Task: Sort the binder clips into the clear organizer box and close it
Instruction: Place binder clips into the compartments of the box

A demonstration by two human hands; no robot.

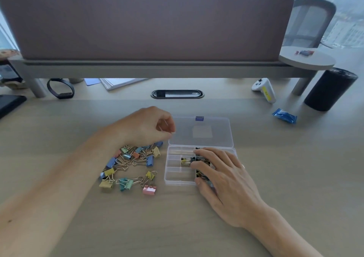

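Left hand [145,127] curled above pastel metal binder clips [130,164], grasp unclear; right hand [222,177] spread flat on dark clips [186,161] inside clear plastic organizer box [173,170]. Flat lid [202,132] open on woodgrain table [137,227].

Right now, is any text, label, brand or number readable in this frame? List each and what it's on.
Nothing is legible.
Purple tag on the organizer box lid: print too small to read.
Yellow sticker on the white controller: dark marks, blurred.
Blue packet: white print, unreadable.
Label on the dark container at the far left: blurred.
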